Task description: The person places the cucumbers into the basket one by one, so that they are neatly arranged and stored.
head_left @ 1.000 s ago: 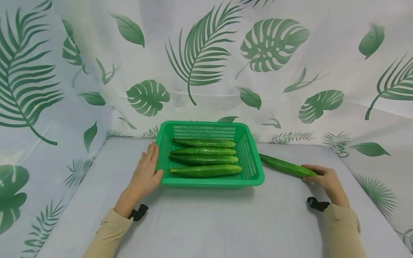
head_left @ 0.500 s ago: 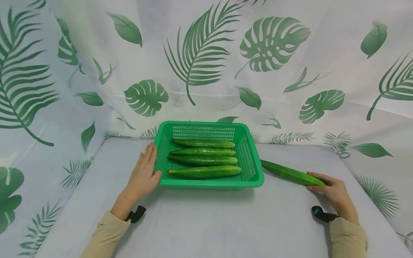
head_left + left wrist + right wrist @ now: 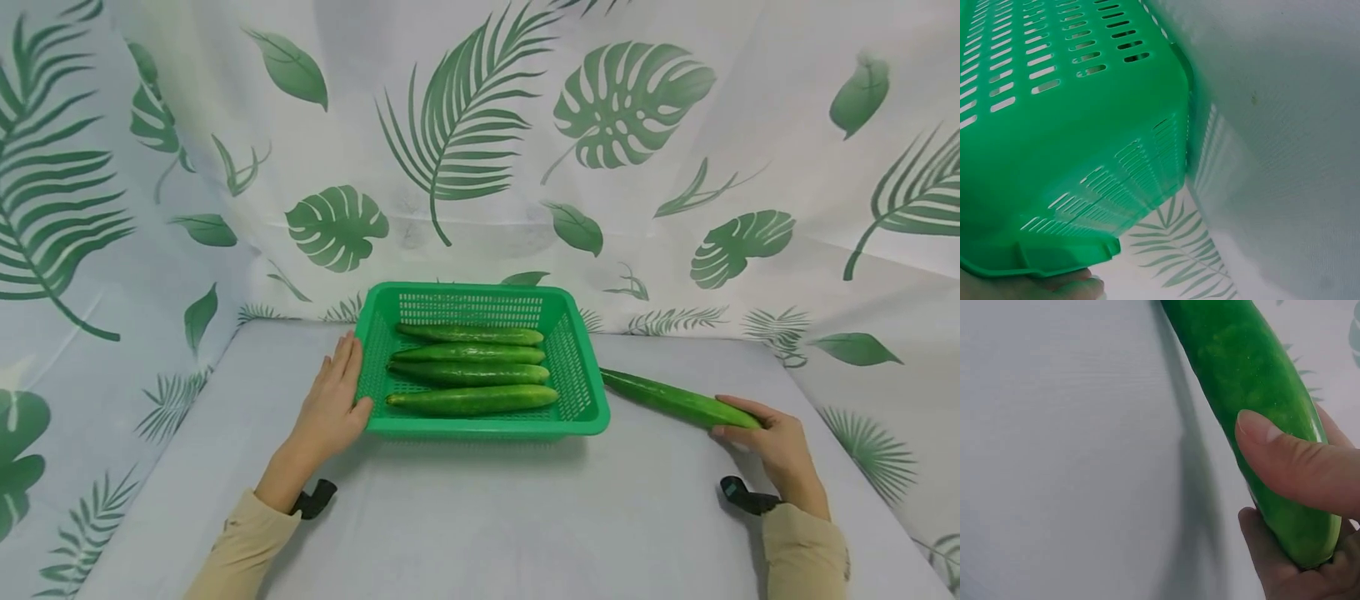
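Observation:
A green plastic basket (image 3: 480, 428) with slotted walls stands at the back middle, and several cucumbers (image 3: 472, 401) lie side by side in it. My left hand (image 3: 333, 404) rests straight-fingered against the basket's left side; in the left wrist view its fingertips (image 3: 1082, 287) show under the basket's rim (image 3: 1035, 272). To the right of the basket, my right hand (image 3: 776, 442) grips one more cucumber (image 3: 667, 397) by its near end. In the right wrist view the thumb lies across this cucumber (image 3: 1241, 356), with fingers curled beneath it. Its far tip comes right up to the basket's right side.
A white-covered table (image 3: 525, 533) carries everything. Behind it and along the sides hangs a white curtain (image 3: 480, 250) printed with green leaves. Black wrist cameras sit under both wrists, the left camera (image 3: 315, 500) and the right camera (image 3: 746, 497).
My right hand, still gripping the cucumber, has shifted slightly right and toward me since a second ago. The left hand stays against the basket, whose cucumbers have not moved within it.

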The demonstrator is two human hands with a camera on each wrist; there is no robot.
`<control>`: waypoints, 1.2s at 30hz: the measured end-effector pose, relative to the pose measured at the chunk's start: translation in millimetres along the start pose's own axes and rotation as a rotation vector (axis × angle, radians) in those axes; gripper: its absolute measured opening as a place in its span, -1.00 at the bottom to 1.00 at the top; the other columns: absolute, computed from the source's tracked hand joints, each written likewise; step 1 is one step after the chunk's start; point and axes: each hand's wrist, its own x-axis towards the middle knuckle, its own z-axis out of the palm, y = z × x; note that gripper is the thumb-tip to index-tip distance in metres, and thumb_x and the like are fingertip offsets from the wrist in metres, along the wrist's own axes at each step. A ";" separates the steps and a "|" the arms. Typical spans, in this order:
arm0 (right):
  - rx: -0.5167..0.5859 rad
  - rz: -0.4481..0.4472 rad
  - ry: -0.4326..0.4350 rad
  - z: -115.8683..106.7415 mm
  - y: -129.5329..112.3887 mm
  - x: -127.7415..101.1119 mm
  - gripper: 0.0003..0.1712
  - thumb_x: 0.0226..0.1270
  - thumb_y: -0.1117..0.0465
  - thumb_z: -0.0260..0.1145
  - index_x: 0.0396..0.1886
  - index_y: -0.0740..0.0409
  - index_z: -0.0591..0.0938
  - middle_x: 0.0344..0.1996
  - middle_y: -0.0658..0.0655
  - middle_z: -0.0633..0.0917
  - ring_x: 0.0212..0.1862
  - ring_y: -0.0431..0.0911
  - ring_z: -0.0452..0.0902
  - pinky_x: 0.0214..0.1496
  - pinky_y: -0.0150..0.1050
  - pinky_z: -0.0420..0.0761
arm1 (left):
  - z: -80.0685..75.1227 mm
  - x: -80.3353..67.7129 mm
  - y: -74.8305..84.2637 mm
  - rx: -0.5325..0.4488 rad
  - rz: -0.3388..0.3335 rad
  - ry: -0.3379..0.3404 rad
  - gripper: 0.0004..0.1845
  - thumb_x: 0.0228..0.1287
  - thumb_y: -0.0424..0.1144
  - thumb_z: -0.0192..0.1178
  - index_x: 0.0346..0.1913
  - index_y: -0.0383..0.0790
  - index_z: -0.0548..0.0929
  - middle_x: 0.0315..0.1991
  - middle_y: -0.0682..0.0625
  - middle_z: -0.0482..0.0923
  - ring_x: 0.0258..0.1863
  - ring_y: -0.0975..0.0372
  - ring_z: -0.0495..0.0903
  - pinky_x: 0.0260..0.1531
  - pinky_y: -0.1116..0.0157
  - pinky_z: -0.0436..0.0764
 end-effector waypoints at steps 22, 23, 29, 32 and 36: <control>0.077 -0.151 0.131 -34.9 -152.9 -21.2 -0.27 0.14 0.18 0.53 0.36 0.00 0.54 0.00 -0.30 0.54 -0.01 -0.29 0.41 -0.11 -0.59 0.40 | -0.4 0.2 0.6 0.001 -0.001 0.001 -0.19 0.27 -0.37 -0.07 0.52 -0.56 -0.13 0.57 -0.32 -0.31 0.55 -0.10 -0.27 0.45 -0.15 -0.14; 0.085 -0.164 0.125 -30.5 -159.8 -22.6 -0.27 0.15 0.19 0.52 0.36 0.01 0.55 0.00 -0.28 0.54 -0.02 -0.28 0.41 -0.11 -0.61 0.41 | -0.4 0.3 0.6 0.001 0.000 0.002 -0.19 0.27 -0.37 -0.07 0.52 -0.56 -0.12 0.57 -0.33 -0.31 0.55 -0.11 -0.26 0.45 -0.15 -0.14; -0.016 -0.266 0.110 5.9 -194.8 -30.6 -0.35 0.21 0.16 0.49 0.32 0.09 0.58 0.06 -0.11 0.55 -0.05 -0.17 0.44 -0.13 -0.61 0.48 | 0.9 0.8 -0.9 0.003 0.001 -0.002 -0.18 0.27 -0.36 -0.04 0.52 -0.55 -0.13 0.57 -0.32 -0.31 0.56 -0.09 -0.27 0.45 -0.14 -0.14; -0.063 -0.301 0.090 27.6 -209.1 -34.5 -0.39 0.22 0.16 0.49 0.29 0.09 0.61 0.11 0.02 0.57 -0.06 -0.13 0.45 -0.15 -0.56 0.49 | 1.3 0.6 -1.6 0.002 0.002 0.000 -0.17 0.26 -0.36 -0.03 0.52 -0.55 -0.13 0.57 -0.32 -0.31 0.56 -0.08 -0.28 0.45 -0.14 -0.14; -0.042 -0.346 0.027 58.2 -222.9 -38.8 -0.44 0.19 0.22 0.50 0.23 0.11 0.65 0.12 0.17 0.60 -0.09 -0.11 0.50 -0.17 -0.48 0.54 | 0.9 0.1 -1.6 -0.004 0.006 0.007 -0.17 0.26 -0.37 -0.03 0.52 -0.55 -0.12 0.57 -0.32 -0.31 0.56 -0.08 -0.27 0.45 -0.14 -0.13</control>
